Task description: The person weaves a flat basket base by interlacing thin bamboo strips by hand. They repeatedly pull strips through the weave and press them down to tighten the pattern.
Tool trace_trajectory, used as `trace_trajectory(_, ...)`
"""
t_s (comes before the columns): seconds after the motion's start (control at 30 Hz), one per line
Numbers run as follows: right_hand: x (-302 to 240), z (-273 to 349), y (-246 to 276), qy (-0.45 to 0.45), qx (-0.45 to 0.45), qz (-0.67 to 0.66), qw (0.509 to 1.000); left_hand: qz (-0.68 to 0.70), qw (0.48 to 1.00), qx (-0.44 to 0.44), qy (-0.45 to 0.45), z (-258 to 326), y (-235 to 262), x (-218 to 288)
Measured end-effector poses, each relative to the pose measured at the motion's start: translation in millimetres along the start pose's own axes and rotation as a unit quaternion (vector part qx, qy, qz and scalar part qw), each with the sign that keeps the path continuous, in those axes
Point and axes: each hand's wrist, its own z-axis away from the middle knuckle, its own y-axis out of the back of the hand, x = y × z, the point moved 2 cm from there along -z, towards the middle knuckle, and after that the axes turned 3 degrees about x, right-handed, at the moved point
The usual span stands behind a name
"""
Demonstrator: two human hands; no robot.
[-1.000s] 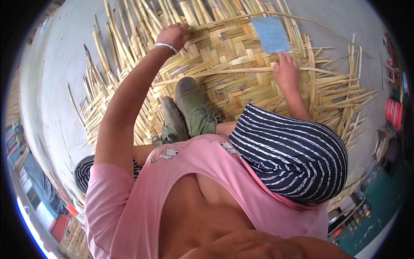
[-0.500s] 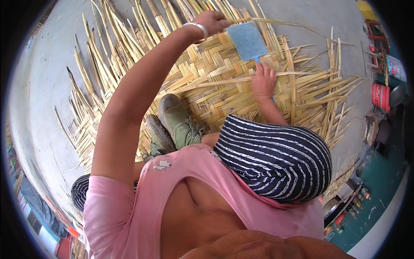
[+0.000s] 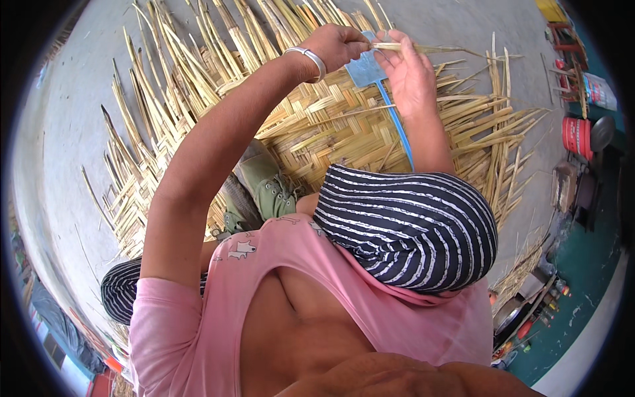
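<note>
Over the far part of a woven reed mat (image 3: 337, 126), my left hand (image 3: 334, 49), with a silver bracelet at the wrist, pinches the end of a pale reed strip (image 3: 450, 49). My right hand (image 3: 413, 83) is turned palm up beside it, its fingers and thumb about the same strip; how firmly they grip is hard to see. Beneath both hands a blue fly swatter (image 3: 390, 106) lies on the mat, its head partly covered by the fingers and its handle running toward my striped knee. Loose strip ends stick out around the mat's far and side edges.
My green shoes (image 3: 268, 188) rest on the mat's near part. Grey concrete floor (image 3: 79, 152) surrounds it. Along the right stand a red tin (image 3: 577, 137), a dark round pan (image 3: 602, 133) and other household items. A bundle of dry stalks (image 3: 522, 268) lies nearer, by my knee.
My right hand has let go of the fly swatter and moved up to the reed strip by my left hand. The swatter now lies on the mat. My left hand has moved slightly right.
</note>
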Motion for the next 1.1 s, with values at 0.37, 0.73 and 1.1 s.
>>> trace_trajectory(0.37, -23, 10, -22, 0.057, -0.003, -0.055, 0.997, -0.079, 0.984, 0.160, 0.005, 0, -12, 9)
trace_trajectory(0.73, -19, 31, -38, 0.059, -0.009, -0.095, 0.994, 0.126, 0.980, 0.131, -0.087, -24, 19, -12)
trace_trajectory(1.1, 27, 127, -74, -0.357, -0.284, 0.229, 0.860, -0.279, 0.941, 0.164, 0.102, 91, 131, -206)
